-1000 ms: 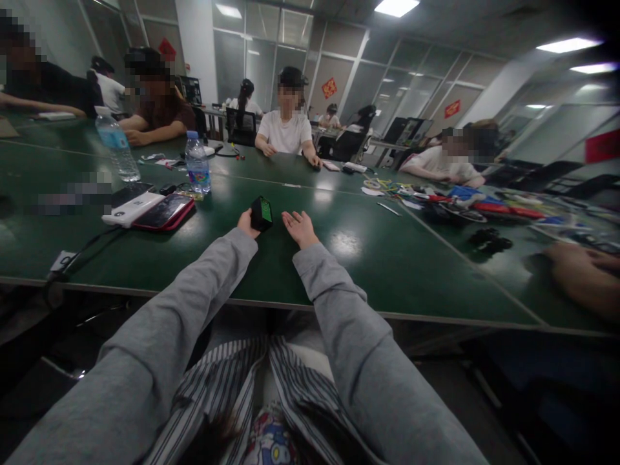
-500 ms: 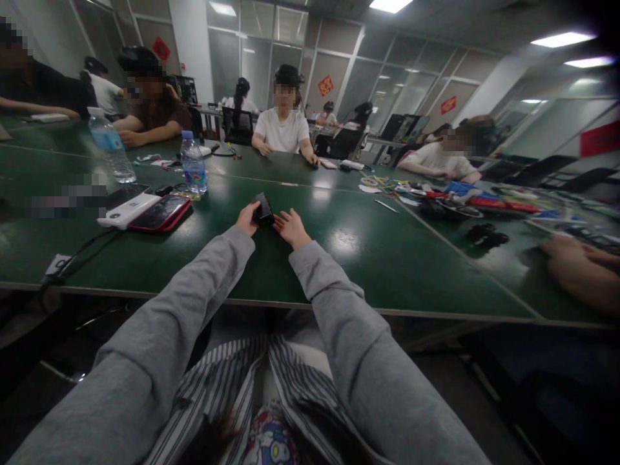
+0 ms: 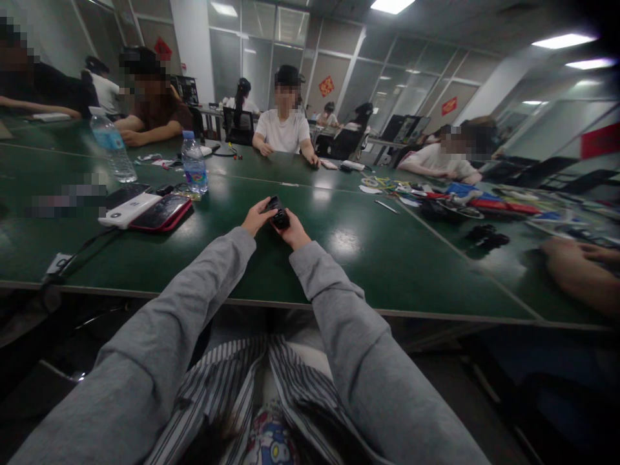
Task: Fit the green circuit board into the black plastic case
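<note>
A small black box-shaped device (image 3: pixel 279 217) is held between both hands above the green table (image 3: pixel 232 271). My left hand (image 3: pixel 258 217) grips its left and far side, with the thumb lying across the top. Around its right side wrap the fingers of my right hand (image 3: pixel 293 229). The device is partly covered by the fingers, and its kind is too small to make out.
To the left stand two water bottles (image 3: pixel 194 165), near a white power bank (image 3: pixel 130 206) and a red-edged phone (image 3: pixel 167 212). Cables and bags (image 3: pixel 477 201) lie right, by a dark object (image 3: pixel 487 236) and a co-worker's hand (image 3: pixel 576 268). Other people sit around.
The device has turned, so its green face no longer shows, and moved slightly right. My right hand, open and apart one second ago, has closed on it; my left hand has shifted its grip.
</note>
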`<state>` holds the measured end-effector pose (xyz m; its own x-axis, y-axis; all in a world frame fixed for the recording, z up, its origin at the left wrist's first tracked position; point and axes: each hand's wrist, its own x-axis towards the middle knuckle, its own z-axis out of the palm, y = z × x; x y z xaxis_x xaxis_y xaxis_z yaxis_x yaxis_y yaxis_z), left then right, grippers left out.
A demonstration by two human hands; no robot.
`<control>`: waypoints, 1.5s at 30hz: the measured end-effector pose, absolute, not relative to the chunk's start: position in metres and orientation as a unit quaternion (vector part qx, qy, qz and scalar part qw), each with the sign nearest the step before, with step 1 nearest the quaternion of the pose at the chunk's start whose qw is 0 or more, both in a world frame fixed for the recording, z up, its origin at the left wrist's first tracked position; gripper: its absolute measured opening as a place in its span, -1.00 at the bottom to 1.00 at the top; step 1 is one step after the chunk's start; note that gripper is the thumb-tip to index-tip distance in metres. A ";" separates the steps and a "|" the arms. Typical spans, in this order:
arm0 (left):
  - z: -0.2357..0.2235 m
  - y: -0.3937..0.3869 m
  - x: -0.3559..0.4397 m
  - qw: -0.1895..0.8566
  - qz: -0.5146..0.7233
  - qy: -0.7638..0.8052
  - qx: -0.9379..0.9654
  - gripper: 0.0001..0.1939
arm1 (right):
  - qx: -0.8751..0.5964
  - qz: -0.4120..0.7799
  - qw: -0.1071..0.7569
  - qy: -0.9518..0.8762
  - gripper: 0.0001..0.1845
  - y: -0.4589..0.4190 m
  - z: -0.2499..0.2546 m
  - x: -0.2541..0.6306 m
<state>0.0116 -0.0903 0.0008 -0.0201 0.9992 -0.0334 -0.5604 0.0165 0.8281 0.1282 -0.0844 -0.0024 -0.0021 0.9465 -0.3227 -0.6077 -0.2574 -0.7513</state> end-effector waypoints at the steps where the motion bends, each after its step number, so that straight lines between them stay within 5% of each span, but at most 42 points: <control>1: -0.002 -0.089 0.012 0.616 0.627 0.344 0.331 -0.30 | -0.414 0.673 0.575 -0.211 -0.79 -0.084 -0.003 0.127; 9: -0.018 -0.078 0.010 0.517 0.637 0.373 0.434 -0.45 | -0.428 0.644 0.584 -0.247 -0.83 -0.084 -0.007 0.120; 17: -0.009 -0.089 0.013 0.527 0.670 0.355 0.384 -0.49 | -0.430 0.659 0.582 -0.204 -0.74 -0.085 -0.005 0.124; 25: -0.004 -0.077 0.006 0.394 0.680 0.385 0.484 -0.56 | -0.396 0.682 0.593 -0.160 -0.73 -0.080 -0.003 0.131; 32: 0.006 -0.067 -0.009 0.489 0.742 0.361 0.283 -0.70 | -0.370 0.693 0.607 -0.123 -0.80 -0.076 -0.004 0.128; 38: 0.003 -0.076 -0.027 0.692 0.662 0.276 0.076 -0.70 | -0.340 0.712 0.608 -0.084 -0.60 -0.074 -0.002 0.141; 45: -0.012 -0.080 -0.023 0.739 0.613 0.266 0.085 -0.68 | -0.322 0.722 0.609 -0.069 -0.61 -0.074 -0.001 0.146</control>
<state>-0.0226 -0.0804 -0.0121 0.1076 0.9511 -0.2896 -0.8606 0.2349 0.4518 0.1463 -0.0740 -0.0013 -0.0524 0.9235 -0.3800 -0.8341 -0.2497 -0.4919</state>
